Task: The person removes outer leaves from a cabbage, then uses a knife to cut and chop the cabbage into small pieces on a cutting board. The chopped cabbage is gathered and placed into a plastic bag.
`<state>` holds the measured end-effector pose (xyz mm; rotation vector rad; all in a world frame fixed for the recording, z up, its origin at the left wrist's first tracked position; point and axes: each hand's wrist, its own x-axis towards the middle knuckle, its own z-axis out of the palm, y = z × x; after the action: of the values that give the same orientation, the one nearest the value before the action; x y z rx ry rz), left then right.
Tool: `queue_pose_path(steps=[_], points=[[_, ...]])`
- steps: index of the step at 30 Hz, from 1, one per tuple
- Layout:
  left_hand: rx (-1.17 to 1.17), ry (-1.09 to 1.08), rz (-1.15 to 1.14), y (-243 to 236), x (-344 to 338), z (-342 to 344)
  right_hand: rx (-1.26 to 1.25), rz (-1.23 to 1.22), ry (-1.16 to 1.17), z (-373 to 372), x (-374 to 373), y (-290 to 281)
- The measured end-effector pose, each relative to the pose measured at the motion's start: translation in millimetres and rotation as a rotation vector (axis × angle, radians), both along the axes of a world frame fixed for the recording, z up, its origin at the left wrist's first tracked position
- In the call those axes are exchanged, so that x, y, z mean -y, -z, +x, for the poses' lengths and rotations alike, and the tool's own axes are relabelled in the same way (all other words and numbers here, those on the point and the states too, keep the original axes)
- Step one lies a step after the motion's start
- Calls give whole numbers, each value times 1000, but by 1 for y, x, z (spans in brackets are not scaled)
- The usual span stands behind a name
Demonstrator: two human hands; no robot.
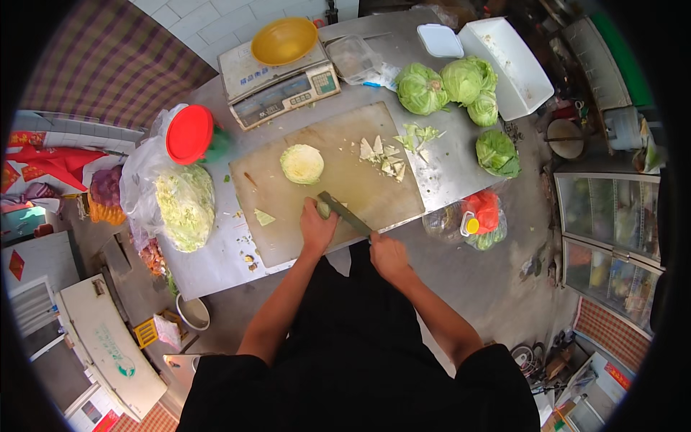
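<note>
My right hand (389, 255) grips a kitchen knife (348, 217) near the front edge of a worn cutting board (288, 241). The blade slants up and left to my left hand (318, 226), whose fingers are closed on a small pale green piece of cabbage (323, 209) beside the blade's tip. Beyond it rests a cut cabbage half (301, 164), its pale face up. Cut core pieces (384, 158) lie in a heap at the board's right, and a flat cabbage scrap (264, 217) is at its left.
Several whole cabbages (421, 89) and a white bin (504, 68) stand at the back right. A scale (277, 86) carries a yellow bowl (284, 41). To the left are a bag of shredded cabbage (185, 207) and a red-lidded container (190, 135). Bags with a bottle (471, 225) sit beyond the table's right edge.
</note>
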<state>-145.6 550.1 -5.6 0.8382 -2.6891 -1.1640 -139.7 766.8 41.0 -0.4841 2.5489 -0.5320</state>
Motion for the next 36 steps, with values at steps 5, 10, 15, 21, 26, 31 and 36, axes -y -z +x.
queue_pose_path(steps=[5,10,15,21,26,31,36], points=[[-22,-14,-57,-1,-9,5,38,-119,-47,-6,-6,-14],[-14,-46,-13,-1,-12,4,38,-121,-60,-19,-5,14],[15,-63,0,-2,-11,6,21,-169,-58,-34,9,41],[22,-135,-30,-5,11,21,-19,-97,-27,-59,-19,44],[28,-30,-51,-15,32,39,-31,55,-27,-74,-37,-10],[-48,296,-24,-54,35,54,-32,-46,-189,-47,4,1],[-103,459,-94,-57,39,53,-47,-107,-239,-26,27,-9]])
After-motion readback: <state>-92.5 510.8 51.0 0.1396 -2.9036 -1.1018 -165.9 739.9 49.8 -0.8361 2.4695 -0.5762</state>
